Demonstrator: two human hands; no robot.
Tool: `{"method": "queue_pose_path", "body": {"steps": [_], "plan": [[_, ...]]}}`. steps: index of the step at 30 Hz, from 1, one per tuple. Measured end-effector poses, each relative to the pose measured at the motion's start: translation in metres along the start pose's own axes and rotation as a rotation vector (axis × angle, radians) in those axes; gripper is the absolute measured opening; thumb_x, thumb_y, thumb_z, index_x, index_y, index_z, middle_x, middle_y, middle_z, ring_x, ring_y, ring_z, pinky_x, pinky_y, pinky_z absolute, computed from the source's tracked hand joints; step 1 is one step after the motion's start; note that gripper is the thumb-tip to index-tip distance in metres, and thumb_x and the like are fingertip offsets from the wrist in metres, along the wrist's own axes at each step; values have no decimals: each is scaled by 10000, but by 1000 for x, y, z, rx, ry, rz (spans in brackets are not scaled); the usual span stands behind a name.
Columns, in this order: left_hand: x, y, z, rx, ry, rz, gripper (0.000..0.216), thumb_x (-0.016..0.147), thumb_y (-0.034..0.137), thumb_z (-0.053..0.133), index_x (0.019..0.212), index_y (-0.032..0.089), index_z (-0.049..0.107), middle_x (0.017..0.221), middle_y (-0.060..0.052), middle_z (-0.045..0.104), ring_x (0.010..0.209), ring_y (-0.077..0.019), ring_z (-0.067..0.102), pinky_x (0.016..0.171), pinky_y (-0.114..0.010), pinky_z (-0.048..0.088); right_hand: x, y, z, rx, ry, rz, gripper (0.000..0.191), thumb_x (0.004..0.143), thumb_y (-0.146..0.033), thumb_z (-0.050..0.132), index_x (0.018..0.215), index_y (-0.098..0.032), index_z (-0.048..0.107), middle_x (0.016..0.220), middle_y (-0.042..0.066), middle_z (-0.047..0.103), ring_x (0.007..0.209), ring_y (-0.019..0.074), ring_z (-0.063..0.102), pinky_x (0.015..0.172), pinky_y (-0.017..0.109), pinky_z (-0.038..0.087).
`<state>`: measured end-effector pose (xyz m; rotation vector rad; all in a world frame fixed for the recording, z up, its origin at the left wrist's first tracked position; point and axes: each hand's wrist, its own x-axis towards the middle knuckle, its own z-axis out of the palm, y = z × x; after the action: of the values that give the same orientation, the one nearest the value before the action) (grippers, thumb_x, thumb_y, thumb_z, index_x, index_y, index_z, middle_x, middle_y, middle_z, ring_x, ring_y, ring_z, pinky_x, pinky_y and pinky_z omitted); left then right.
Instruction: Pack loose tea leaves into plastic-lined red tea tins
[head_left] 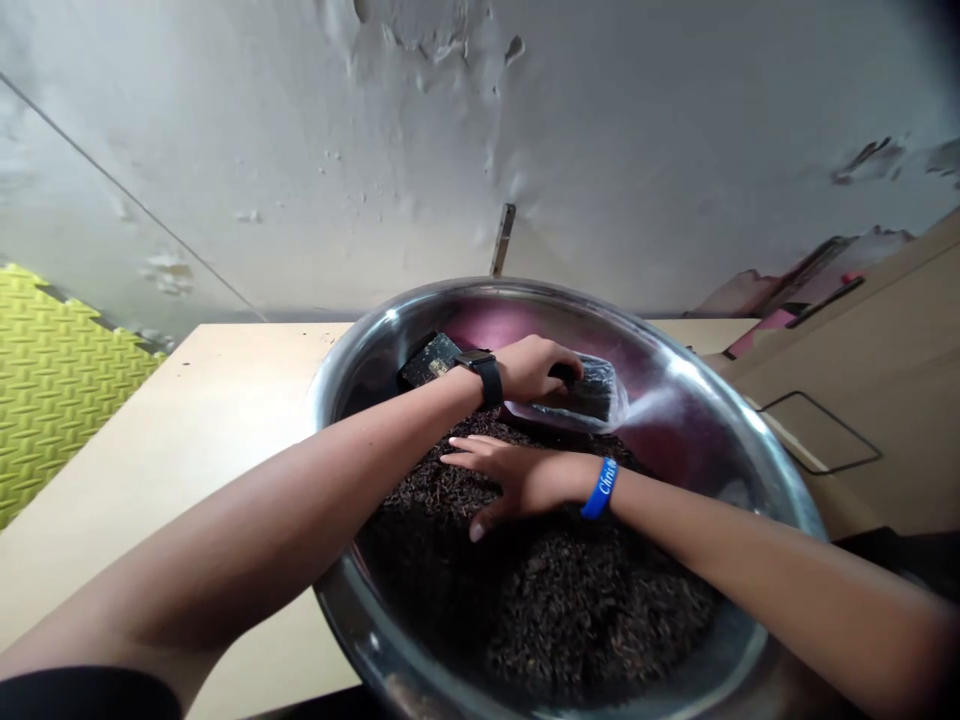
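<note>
A large steel bowl [334, 385] holds a heap of dark, dry loose leaves that look like black tea [592, 610]. My left hand [534, 368], wearing a black watch, reaches across to a clear plastic bag or box [600, 395] inside the bowl's far side. Its fingers are curled around what looks like a small clump of the dark leaves. Below it, my right hand [525, 478], with a blue wristband, lies palm down over the leaves, fingers stretched and thumb apart. Behind the left wrist a small black box [431, 362] rests in the bowl, partly covered.
The bowl stands on a pale wooden table [255, 400] against a grey wall [420, 180] with peeling paint. A yellow foam mat [64, 380] is at the left. To the right are a wooden panel [885, 370] and a thin wire loop [840, 425].
</note>
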<state>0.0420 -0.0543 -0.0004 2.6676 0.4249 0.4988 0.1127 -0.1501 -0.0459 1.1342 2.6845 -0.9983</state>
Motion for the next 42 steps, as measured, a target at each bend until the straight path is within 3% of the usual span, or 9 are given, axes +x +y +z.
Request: {"method": "queue_pose_path", "body": {"steps": [10, 18, 31, 42], "plan": [[2, -4, 1, 2, -28, 43, 282, 699, 160, 566, 973, 184, 628, 948, -29, 642, 852, -139, 562, 777, -235, 401, 11, 30, 5, -118, 98, 100, 861, 705, -684, 386, 1335, -101, 309, 1390, 161, 253, 1273, 303, 213, 1032, 423, 188], [2, -6, 3, 24, -15, 86, 271, 679, 159, 583, 941, 194, 640, 903, -15, 651, 807, -128, 567, 738, -221, 404, 14, 32, 1, -273, 122, 30, 490, 768, -524, 467, 1093, -172, 566, 1143, 103, 523, 1039, 243, 477, 920, 374, 341], [1, 1, -3, 6, -54, 105, 247, 692, 179, 582, 931, 198, 642, 897, -12, 651, 805, -123, 561, 727, -219, 399, 13, 24, -3, -234, -35, 41, 213, 770, -340, 519, 893, -200, 623, 932, 55, 581, 815, 175, 547, 762, 296, 391], [0, 5, -7, 17, -68, 41, 196, 691, 242, 595, 867, 188, 662, 781, -9, 654, 684, -110, 553, 612, -206, 379, 11, 17, -13, -205, -42, -100, 154, 793, -253, 500, 815, -187, 637, 852, 28, 601, 736, 123, 523, 696, 241, 379]]}}
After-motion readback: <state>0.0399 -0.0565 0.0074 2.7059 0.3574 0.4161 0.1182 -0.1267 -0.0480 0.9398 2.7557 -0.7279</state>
